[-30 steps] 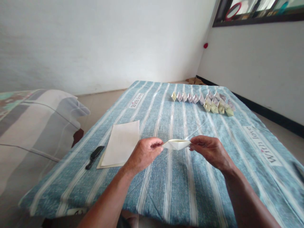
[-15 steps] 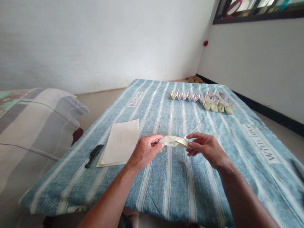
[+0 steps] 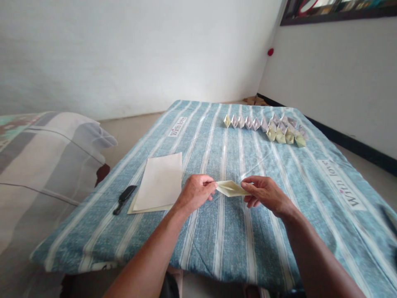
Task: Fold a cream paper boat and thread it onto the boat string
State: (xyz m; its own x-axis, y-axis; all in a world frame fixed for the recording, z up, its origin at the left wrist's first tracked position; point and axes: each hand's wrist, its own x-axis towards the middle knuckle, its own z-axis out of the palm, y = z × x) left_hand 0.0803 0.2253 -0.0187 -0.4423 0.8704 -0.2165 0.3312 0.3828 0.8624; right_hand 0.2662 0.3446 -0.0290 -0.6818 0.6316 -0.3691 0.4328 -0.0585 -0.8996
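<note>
Between my hands, above the striped cloth, is a pale yellow folded paper boat, its middle opened into a diamond-like hollow. My left hand pinches its left tip between thumb and fingers. The right tip is gripped by my right hand, with the thumb on top and the other fingers curled beneath. To the left of my left hand lies a stack of white and pale yellow paper sheets.
A blue striped cloth covers the table. Several folded paper boats stand in rows at the far right. A black-handled object, perhaps a folded knife or comb, lies left of the sheets. A cloth-draped piece of furniture stands at left.
The paper boat's middle has spread from a narrow crumpled strip into a wider diamond. My right hand has closed over its right end. The view has shifted slightly.
</note>
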